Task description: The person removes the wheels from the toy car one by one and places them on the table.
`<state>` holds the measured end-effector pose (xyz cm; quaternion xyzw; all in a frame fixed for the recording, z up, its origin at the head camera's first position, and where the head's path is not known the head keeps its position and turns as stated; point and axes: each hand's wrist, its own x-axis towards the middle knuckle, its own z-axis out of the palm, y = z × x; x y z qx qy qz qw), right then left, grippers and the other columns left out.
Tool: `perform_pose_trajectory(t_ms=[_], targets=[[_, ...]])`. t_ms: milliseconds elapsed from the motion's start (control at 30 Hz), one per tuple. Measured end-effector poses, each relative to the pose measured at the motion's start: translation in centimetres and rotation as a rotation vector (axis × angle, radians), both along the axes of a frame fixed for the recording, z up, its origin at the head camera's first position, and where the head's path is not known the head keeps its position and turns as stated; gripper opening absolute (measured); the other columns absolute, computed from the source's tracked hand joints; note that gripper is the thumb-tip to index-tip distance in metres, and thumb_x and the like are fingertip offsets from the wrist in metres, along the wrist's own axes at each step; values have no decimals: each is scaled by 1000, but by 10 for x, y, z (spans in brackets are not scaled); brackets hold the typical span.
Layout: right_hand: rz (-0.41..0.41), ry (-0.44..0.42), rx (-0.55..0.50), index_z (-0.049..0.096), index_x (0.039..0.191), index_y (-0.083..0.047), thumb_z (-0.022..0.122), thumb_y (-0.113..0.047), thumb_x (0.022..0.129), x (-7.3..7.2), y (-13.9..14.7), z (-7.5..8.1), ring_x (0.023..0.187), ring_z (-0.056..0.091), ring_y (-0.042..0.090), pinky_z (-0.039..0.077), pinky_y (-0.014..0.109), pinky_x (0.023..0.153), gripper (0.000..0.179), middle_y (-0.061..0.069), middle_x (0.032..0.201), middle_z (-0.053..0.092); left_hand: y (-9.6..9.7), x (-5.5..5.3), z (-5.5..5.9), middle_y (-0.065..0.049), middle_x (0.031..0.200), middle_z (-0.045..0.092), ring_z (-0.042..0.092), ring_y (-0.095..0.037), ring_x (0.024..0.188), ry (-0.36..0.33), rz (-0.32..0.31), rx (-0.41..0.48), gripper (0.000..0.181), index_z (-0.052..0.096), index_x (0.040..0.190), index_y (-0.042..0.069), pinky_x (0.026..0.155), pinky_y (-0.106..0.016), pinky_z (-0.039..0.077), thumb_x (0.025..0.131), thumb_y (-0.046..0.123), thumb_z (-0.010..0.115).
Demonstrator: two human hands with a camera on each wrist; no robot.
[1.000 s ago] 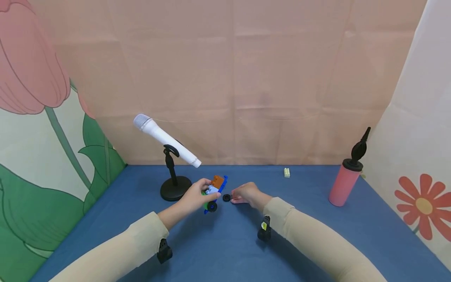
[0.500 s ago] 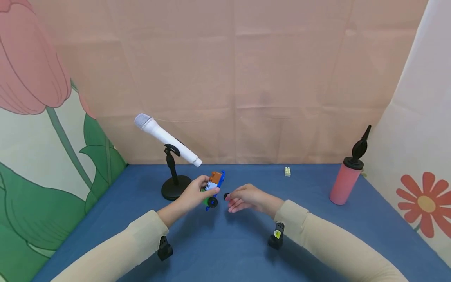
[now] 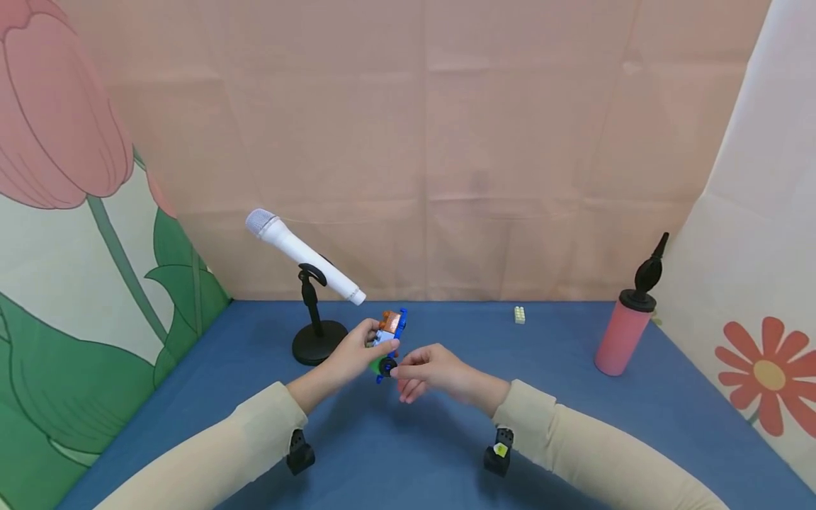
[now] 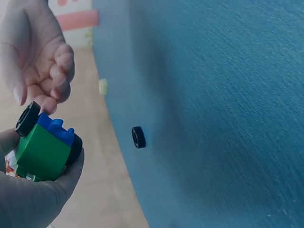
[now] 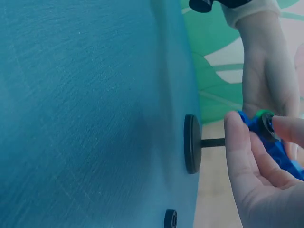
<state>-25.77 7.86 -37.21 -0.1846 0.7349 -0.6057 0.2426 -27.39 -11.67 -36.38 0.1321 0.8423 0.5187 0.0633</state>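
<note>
My left hand (image 3: pixel 350 358) grips a small toy car (image 3: pixel 387 338) of coloured blocks. It has orange, light blue and green parts on a blue base. Thumb and fingertips of my right hand (image 3: pixel 435 372) meet at the edge of a black wheel (image 4: pixel 27 118) on the car, its other fingers loosely curled. A second wheel (image 4: pixel 74 149) shows at the far side of the car's green block (image 4: pixel 43 153). On the blue table lies a loose black wheel (image 4: pixel 138 137), which the right hand hides in the head view.
A white microphone (image 3: pixel 306 256) leans on a black stand (image 3: pixel 319 343) at the left. Toward the back sits a pale toy block (image 3: pixel 519 314). A pink hand pump (image 3: pixel 625 333) with a black top stands at the right. Printed cloths rise round the blue table (image 3: pixel 561 397).
My right hand has left the loose wheel on the table, moved left and toward me, and reached the wheel on the car. The left hand has tilted the car slightly.
</note>
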Motion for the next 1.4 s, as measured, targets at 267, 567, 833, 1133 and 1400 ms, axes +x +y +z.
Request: perform_pose_trajectory(t_ms=[267,567,833,1133,1400], targets=[[-69,51,-3,65,104,9,68,-21,91,4,-6,0,65,70,16,56,51,79,33,17,84,72,4,1,2,-19,129,58,56,-31,121,-10,16,4,58,41,134,-1,99,-51,47,94,35,63],[-106,174,1,62,84,3,71,-25,89,7,-9,-1,56,66,15,55,57,71,30,16,73,69,8,2,3,-17,125,60,57,-30,117,-12,19,26,57,41,133,-1,99,-51,47,94,34,64],[-108,245,20,54,79,-4,70,-24,90,10,-12,0,52,65,16,55,56,64,28,28,78,68,10,3,4,-16,122,61,59,-25,109,0,8,0,57,41,134,-3,96,-46,49,94,33,63],[-94,316,19,53,82,3,68,-14,91,14,-12,0,63,69,34,58,44,61,24,30,82,69,13,4,2,-16,119,62,60,-21,102,-5,26,-18,53,44,133,-3,92,-42,52,96,31,61],[-106,320,24,52,82,4,67,-13,91,17,-13,-2,64,70,31,58,45,64,24,29,84,69,15,5,0,-14,112,63,59,-21,97,14,19,-39,48,45,130,-4,88,-39,53,97,29,60]])
